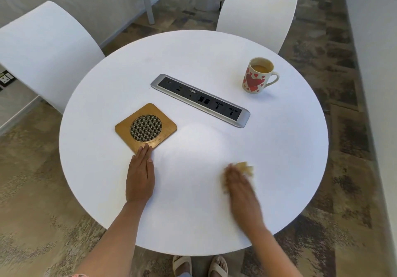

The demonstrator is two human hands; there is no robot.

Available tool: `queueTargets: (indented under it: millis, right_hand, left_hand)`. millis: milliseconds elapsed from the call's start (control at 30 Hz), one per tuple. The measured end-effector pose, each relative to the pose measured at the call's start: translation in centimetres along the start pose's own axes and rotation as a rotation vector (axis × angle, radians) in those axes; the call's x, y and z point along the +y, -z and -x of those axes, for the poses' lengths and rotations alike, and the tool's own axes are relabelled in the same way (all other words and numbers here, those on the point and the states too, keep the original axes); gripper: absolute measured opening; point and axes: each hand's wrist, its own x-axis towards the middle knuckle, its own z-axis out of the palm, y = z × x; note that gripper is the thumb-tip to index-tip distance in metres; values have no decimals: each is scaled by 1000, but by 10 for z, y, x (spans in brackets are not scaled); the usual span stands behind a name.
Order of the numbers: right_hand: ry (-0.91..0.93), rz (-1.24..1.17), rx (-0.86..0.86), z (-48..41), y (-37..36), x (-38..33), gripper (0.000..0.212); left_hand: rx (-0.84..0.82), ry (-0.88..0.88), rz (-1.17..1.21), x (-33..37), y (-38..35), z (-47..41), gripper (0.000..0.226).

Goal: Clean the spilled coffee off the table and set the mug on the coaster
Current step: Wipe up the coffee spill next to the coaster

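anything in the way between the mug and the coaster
Only the socket panel lies between mug and coaster; it looks nearly flush. The left hand touches the coaster's near corner, off its mesh centre.

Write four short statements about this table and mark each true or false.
1. The mug stands on the coaster. False: it stands on the bare table, beyond the socket panel.
2. The mug holds light brown liquid. True.
3. The left hand lies flat, fingertips touching the coaster. True.
4. The right hand holds the mug's handle. False: it presses a brown-stained wad on the table.
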Motion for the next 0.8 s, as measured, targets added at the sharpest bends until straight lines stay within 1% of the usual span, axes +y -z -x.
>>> queueTargets:
  millis: [67,133,200,233,267,333,400,467,500,533,600,667,800]
  right_hand:
    - [-219,-3,31,-2,5,29,50]
    - [-422,-11,73,3,6,34,52]
    - [-553,-37,123,14,0,15,54]
    - [-565,-41,139,21,-5,0,56]
    - [-526,-43,146,28,-13,-18,56]
    - [-334,-56,92,40,-28,-60,55]
    - [-26,-139,-32,38,-34,-97,54]
    - [306,-187,-141,16,-34,-109,51]
    - [427,-183,-183,-2,-34,-106,49]
    - [506,-196,-236,-22,-34,-100,48]
    - [551,-232,-310,-65,-36,-83,46]
    - [483,-174,-276,-107,-36,-63,45]
    - [145,-162,-154,-165,-41,-46,52]
  left_hand:
    - [-1,-8,-1,-1,0,0,42]
    - [3,-8,4,-1,-1,1,42]
    - [8,-3,4,0,-1,1,42]
    - [12,-4,3,0,-1,1,42]
    - [14,-7,5,1,-1,1,43]
    - [15,-8,10,0,-1,0,43]
    - [21,-9,12,1,-1,0,44]
    - [23,-22,4,2,-1,1,47]
    - [22,-33,-4,2,0,0,48]
    - [23,-39,-10,3,0,0,48]
    - [25,-32,-8,2,-1,0,48]
    - [26,-27,-7,1,-1,0,48]
    - [34,-42,-21,3,-1,0,47]
